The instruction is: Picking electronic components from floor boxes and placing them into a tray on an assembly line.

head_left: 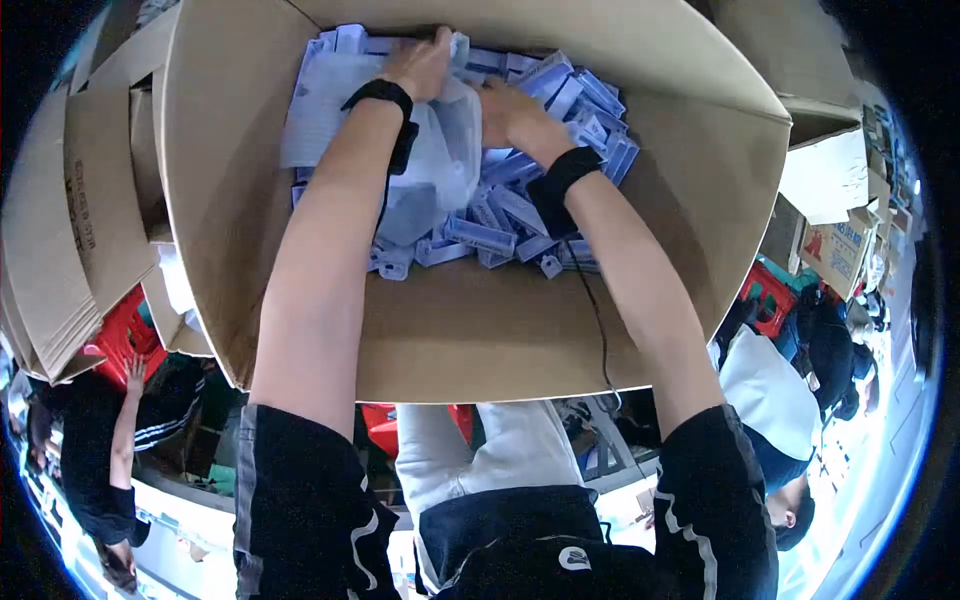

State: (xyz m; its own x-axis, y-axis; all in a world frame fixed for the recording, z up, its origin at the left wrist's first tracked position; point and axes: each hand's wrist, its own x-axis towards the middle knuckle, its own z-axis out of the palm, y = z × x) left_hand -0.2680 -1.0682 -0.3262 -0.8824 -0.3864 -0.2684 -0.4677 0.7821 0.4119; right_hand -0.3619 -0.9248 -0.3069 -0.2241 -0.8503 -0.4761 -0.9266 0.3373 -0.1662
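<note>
A large open cardboard box (700, 170) holds a heap of small purple-and-white cartons (480, 235). On the left part of the heap lies a crumpled translucent plastic bag (455, 140). Deep in the box, my left hand (420, 70) is closed at the bag's upper edge, its fingers bent round the plastic. Beside it, my right hand (515, 115) has its fingers curled against the bag's right side; their tips are partly hidden by the plastic. Black bands circle both wrists, and a thin dark cable hangs from the right one.
Flattened cardboard (100, 200) stands at the left, near a red plastic crate (128, 335). Another red crate (768, 297) and a printed carton (835, 250) are at the right. One co-worker (95, 450) is at the left, another person (775, 400) at the right.
</note>
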